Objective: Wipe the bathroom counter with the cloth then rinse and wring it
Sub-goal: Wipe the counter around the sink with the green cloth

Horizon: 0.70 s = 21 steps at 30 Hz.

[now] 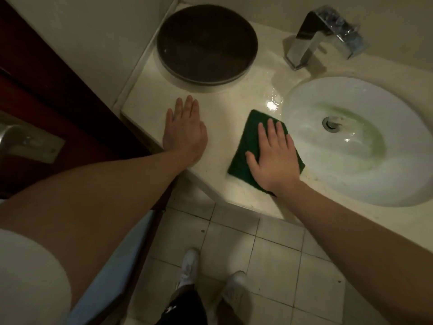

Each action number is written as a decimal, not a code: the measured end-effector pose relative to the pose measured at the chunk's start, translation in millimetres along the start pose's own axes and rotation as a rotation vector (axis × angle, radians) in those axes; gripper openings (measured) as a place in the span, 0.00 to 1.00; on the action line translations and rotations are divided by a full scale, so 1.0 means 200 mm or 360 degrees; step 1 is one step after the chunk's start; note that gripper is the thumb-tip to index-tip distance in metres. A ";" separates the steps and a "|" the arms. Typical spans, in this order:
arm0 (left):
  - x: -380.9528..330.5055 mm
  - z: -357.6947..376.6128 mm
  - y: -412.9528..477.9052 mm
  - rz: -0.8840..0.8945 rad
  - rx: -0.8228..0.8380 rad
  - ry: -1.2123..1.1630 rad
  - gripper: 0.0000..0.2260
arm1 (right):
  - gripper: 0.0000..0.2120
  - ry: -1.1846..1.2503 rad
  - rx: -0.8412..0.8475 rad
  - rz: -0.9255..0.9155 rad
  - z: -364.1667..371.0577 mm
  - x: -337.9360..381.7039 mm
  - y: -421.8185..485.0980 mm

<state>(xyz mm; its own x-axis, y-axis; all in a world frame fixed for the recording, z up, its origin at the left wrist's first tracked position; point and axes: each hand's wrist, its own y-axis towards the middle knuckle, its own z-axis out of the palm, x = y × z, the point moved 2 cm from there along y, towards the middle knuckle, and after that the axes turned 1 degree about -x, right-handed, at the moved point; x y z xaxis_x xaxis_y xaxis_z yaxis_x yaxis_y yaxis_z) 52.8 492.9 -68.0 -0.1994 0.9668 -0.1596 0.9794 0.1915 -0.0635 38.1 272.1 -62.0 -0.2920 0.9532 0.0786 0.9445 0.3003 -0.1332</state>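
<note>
The dark green rectangular cloth (pixel 244 139) lay flat on the wet cream stone counter (pixel 220 113), just beside the white oval sink basin (pixel 365 174), long axis running from the front edge back toward the chrome tap (pixel 311 36). The right hand (pixel 274 158) pressed it, fingers straight and spread; the left hand (pixel 185 134) rested flat, fingers straight, on bare counter, holding nothing. Wiping was on, I'd say. Next, sweep toward the round dark tray (pixel 206 43), then rinse.
</note>
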 end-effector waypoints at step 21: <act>0.00 -0.01 0.01 0.0041 0.0071 0.0026 0.27 | 0.33 0.0152 -0.0096 0.1045 0.05 -0.18 -0.38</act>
<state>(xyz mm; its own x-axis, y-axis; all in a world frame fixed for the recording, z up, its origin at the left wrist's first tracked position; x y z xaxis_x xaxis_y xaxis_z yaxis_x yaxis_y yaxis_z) 55.3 493.7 -66.5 -0.1729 0.9741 -0.1460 0.9819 0.1588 -0.1037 -24.6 215.6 -63.7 0.3585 0.9294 0.0875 0.9293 -0.3465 -0.1277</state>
